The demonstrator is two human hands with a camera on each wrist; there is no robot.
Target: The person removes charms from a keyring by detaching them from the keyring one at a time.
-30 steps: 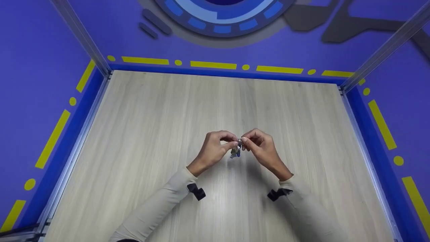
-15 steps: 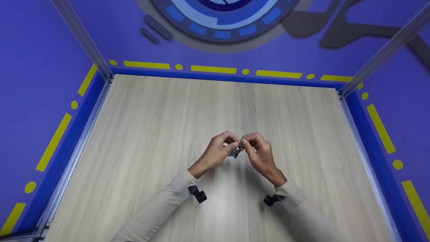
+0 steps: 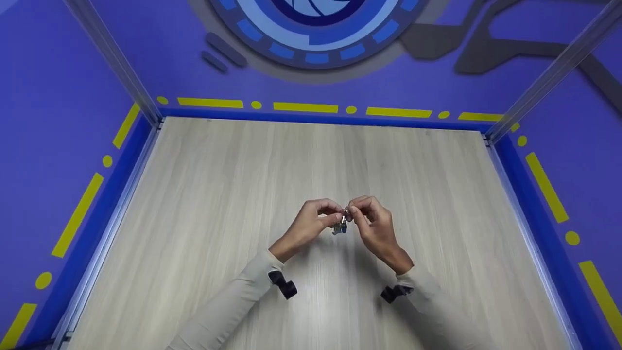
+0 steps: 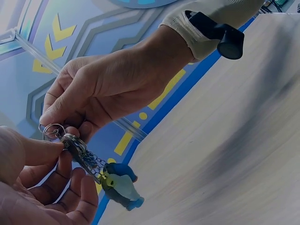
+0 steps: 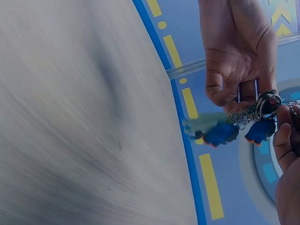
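Observation:
A bunch of keychains [image 3: 340, 226] hangs between my two hands above the wooden table. My left hand [image 3: 311, 221] pinches the bunch at its metal rings between thumb and fingertips. From the other side, my right hand [image 3: 378, 224] pinches a thin ring [image 4: 55, 132] in the left wrist view. Short chains [image 4: 96, 160] run from the rings to small figures: a blue and pale one [image 4: 123, 186] dangles lowest there. The right wrist view shows a pale green figure [image 5: 206, 123] and blue figures with orange edges [image 5: 260, 131]. Fingers hide part of the rings.
The pale wood tabletop [image 3: 243, 170] is bordered by blue-purple panels [image 3: 48, 73] with yellow dashes. Metal posts [image 3: 114, 61] stand at the back corners. A black wrist camera [image 3: 284, 286] is strapped to each sleeve.
The head view has tilted up a little, so the scene sits lower. Both hands keep their pinch near each other, the right slightly closer to the left. The hanging figures have swung and shifted.

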